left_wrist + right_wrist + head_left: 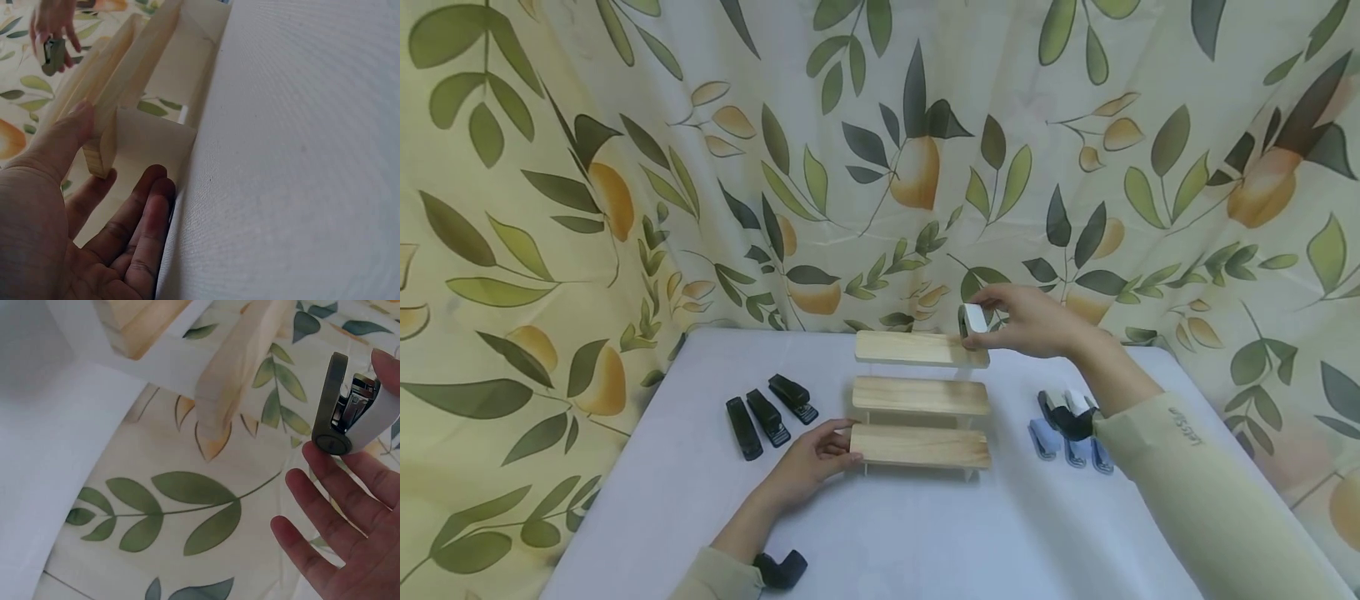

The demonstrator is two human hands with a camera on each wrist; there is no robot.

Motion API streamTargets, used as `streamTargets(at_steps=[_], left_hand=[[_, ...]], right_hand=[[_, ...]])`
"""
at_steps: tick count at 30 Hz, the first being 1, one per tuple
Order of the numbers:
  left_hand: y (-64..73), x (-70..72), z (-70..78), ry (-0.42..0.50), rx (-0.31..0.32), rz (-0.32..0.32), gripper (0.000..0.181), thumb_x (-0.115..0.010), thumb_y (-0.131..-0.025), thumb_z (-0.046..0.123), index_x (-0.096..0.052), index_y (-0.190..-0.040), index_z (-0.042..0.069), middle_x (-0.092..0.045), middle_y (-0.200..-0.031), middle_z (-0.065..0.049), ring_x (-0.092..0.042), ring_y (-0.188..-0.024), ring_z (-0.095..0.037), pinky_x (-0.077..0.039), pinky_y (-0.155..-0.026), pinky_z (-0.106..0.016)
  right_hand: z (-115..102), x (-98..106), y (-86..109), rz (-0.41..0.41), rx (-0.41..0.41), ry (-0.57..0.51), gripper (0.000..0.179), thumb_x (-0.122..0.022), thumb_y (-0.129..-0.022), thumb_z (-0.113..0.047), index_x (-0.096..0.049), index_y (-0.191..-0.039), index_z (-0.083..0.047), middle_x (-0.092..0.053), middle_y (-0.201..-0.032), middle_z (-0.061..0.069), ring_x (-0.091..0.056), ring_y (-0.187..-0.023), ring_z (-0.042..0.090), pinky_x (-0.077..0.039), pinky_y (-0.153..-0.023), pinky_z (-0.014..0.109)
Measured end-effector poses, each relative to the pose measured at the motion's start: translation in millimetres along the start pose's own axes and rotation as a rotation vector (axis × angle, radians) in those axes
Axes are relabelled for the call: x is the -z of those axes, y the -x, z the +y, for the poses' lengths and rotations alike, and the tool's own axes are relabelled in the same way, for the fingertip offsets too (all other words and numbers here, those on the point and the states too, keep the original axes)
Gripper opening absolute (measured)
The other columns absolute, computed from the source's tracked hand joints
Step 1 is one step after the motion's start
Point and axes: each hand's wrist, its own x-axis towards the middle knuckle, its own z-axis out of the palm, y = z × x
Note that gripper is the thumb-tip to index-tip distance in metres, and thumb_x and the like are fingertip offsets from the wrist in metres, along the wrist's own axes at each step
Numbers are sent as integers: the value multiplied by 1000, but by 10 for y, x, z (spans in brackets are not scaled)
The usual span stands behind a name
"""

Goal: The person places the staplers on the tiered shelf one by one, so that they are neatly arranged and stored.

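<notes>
A small white and dark grey-green stapler (975,318) is held in my right hand (1033,321), just above the right end of the top board (917,350). In the right wrist view the stapler (329,394) is tilted, its metal inside showing, with the thumb on its white side. My left hand (808,464) pinches the left end of the lowest board (921,447) on a three-step wooden rack. The left wrist view shows the thumb over that board's end (99,156) and a finger beneath it. White supports (153,134) hold the boards up.
Three black staplers (763,412) lie left of the rack on the white table (880,533). To the right are blue staplers (1075,452), with paler ones behind them partly hidden by a black wrist strap (1070,423). A leaf-patterned curtain (880,233) hangs behind.
</notes>
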Motion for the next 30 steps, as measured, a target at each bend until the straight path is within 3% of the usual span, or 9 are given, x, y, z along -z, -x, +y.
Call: streamTargets(at_steps=[6, 11, 19, 30], left_hand=[[-10, 5, -38, -2, 0, 1, 65, -78, -90, 50, -55, -147, 28, -71, -118, 1, -67, -108, -15, -58, -95, -32], [-5, 11, -61, 8, 6, 1, 67, -78, -89, 50, -55, -148, 27, -70, -118, 0, -67, -108, -15, -57, -95, -31], [13, 4, -45, 4, 7, 1, 66, -77, -90, 50, -55, -147, 27, -70, -120, 0, -67, -108, -15, -57, -95, -33], [12, -19, -15, 13, 1, -7, 64, -77, -91, 48, -55, -148, 27, -70, -120, -1, -67, -108, -15, -57, -95, -32]], right_hand=[[-97, -54, -85, 14, 40, -4, 63, -86, -82, -46, -66, -129, -10, -70, -124, 11, -64, -113, 30, -53, -96, 52], [-183, -115, -162, 13, 52, -8, 63, -87, -81, -47, -67, -130, -13, -70, -124, 8, -64, -113, 28, -53, -93, 49], [-306, -200, -228, -13, 70, -44, 65, -86, -83, -43, -64, -136, -15, -65, -136, 8, -57, -130, 32, -45, -111, 60], [-423, -280, -286, -27, 104, -102, 66, -87, -81, -40, -64, -136, -13, -67, -133, 6, -60, -128, 31, -48, -109, 56]])
